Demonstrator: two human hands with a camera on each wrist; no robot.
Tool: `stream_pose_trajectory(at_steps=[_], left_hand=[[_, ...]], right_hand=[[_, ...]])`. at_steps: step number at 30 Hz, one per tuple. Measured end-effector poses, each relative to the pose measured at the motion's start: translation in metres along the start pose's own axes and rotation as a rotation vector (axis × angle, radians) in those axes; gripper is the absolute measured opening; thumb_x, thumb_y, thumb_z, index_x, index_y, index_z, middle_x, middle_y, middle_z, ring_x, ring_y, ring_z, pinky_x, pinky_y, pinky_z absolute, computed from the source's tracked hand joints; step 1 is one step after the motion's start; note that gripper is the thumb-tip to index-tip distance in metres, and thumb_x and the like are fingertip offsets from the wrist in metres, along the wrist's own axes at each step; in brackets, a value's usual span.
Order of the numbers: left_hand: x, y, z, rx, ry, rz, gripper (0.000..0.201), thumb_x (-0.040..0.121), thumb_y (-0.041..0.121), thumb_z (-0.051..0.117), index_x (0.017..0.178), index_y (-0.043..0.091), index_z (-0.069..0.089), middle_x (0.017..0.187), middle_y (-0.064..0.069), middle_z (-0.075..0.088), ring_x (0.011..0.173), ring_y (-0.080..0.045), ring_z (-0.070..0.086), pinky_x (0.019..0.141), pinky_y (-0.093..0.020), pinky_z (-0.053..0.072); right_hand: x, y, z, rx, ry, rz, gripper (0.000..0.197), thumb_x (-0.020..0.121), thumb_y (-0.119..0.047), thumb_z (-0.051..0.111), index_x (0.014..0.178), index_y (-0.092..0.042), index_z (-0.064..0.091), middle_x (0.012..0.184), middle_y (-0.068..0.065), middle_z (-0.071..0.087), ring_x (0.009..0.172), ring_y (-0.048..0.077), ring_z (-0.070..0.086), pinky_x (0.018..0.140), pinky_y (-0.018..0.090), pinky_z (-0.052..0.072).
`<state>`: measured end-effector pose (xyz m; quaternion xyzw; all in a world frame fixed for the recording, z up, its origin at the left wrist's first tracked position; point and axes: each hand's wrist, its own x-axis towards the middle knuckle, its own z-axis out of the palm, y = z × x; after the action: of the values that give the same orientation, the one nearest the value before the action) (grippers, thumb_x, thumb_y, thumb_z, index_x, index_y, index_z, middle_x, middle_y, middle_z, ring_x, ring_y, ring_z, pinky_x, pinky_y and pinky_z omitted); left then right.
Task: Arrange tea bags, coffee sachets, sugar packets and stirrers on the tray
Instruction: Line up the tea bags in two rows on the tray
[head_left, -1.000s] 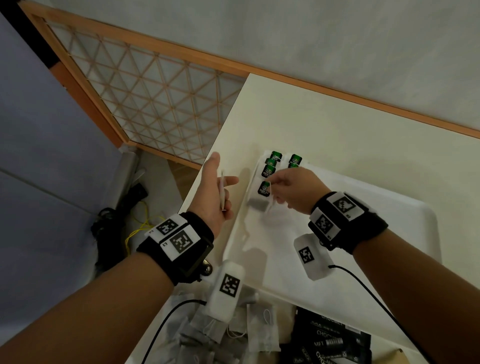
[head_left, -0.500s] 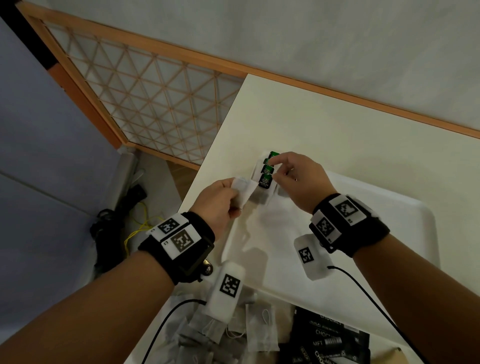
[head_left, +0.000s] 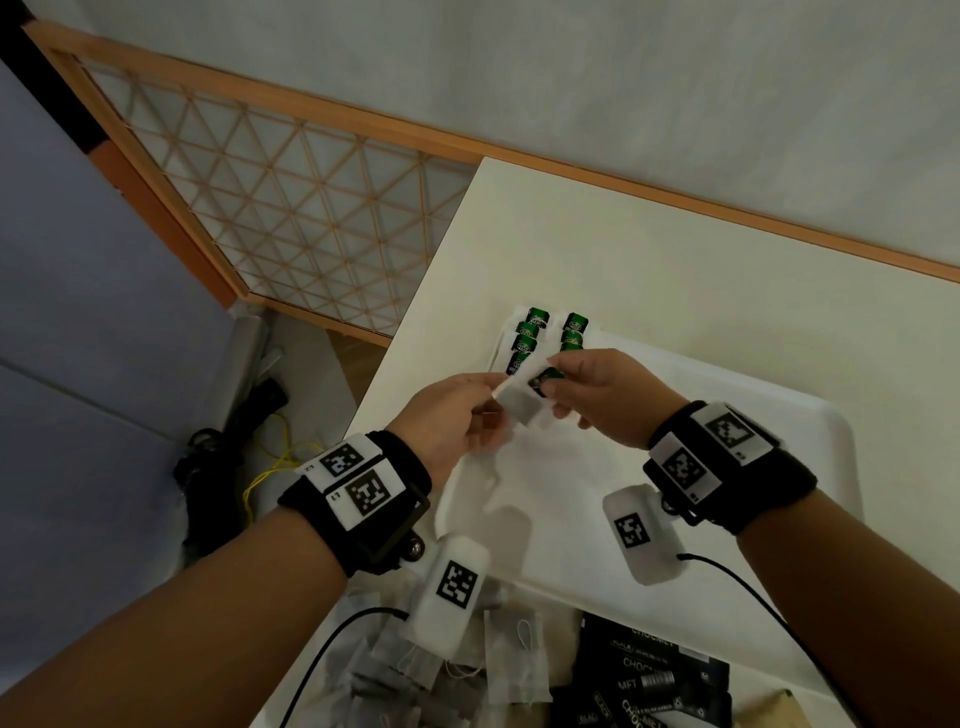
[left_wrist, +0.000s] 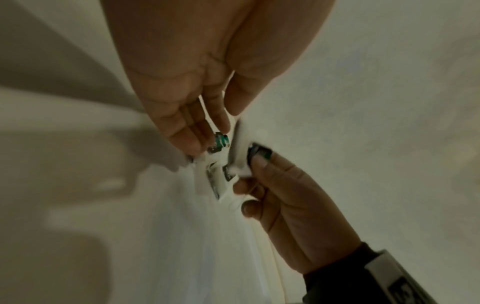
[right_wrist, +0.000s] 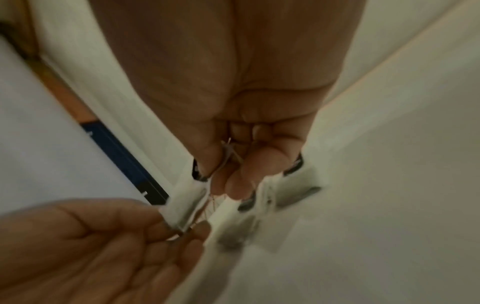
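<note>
A white tea bag (head_left: 519, 404) with a green tag (head_left: 544, 378) hangs between both hands above the far-left corner of the white tray (head_left: 582, 525). My left hand (head_left: 493, 388) pinches the bag's left edge. My right hand (head_left: 555, 370) pinches it at the tag end. The left wrist view shows the tea bag (left_wrist: 239, 144) edge-on between the left hand (left_wrist: 210, 133) and the right hand (left_wrist: 255, 164). In the blurred right wrist view the right hand (right_wrist: 228, 183) and left hand (right_wrist: 182, 228) meet on the tea bag (right_wrist: 187, 202). Two short rows of green-tagged tea bags (head_left: 556, 332) lie in that tray corner.
A loose pile of tea bags (head_left: 511, 660) and black sachets (head_left: 649, 680) lie on the cream table (head_left: 675, 270) near me. The table's left edge drops to a floor with cables (head_left: 234, 457). A lattice screen (head_left: 291, 208) stands at the far left.
My left hand has carried the tea bag rightward from beside the tray to over its corner. My right hand has left the rows and taken hold of the bag's tag end.
</note>
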<state>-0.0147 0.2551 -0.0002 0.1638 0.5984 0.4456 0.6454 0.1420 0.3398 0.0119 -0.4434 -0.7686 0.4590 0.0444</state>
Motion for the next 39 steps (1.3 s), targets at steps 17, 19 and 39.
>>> stream_pose_trajectory(at_steps=[17, 19, 39], left_hand=[[0.007, -0.001, 0.01, -0.014, -0.009, -0.026, 0.031, 0.098, 0.005, 0.04, 0.126, 0.005, 0.052, 0.101, -0.006, 0.06, 0.091, -0.015, 0.056, 0.086, -0.024, 0.047], [0.007, -0.002, 0.01, -0.015, -0.01, -0.026, 0.032, 0.098, 0.005, 0.04, 0.127, 0.005, 0.052, 0.101, -0.006, 0.061, 0.091, -0.015, 0.057, 0.085, -0.023, 0.048], [-0.049, -0.012, -0.034, 0.29, -0.018, 0.04, 0.017, 0.094, 0.011, 0.051, 0.106, 0.018, 0.061, 0.098, -0.004, 0.066, 0.083, -0.015, 0.061, 0.074, -0.026, 0.05]], right_hand=[[0.014, 0.04, -0.003, -0.104, 0.326, 0.146, 0.032, 0.081, -0.025, 0.069, 0.105, -0.023, 0.048, 0.067, 0.003, 0.062, 0.064, 0.016, 0.058, 0.061, 0.029, 0.046], [0.015, 0.043, -0.005, -0.039, 0.375, 0.155, 0.033, 0.081, -0.027, 0.07, 0.105, -0.022, 0.048, 0.071, 0.004, 0.065, 0.065, 0.017, 0.061, 0.065, 0.033, 0.051], [-0.078, 0.017, 0.047, -0.12, 0.15, -0.023, 0.016, 0.085, -0.023, 0.064, 0.094, -0.036, 0.061, 0.094, -0.011, 0.059, 0.074, 0.003, 0.057, 0.07, 0.014, 0.044]])
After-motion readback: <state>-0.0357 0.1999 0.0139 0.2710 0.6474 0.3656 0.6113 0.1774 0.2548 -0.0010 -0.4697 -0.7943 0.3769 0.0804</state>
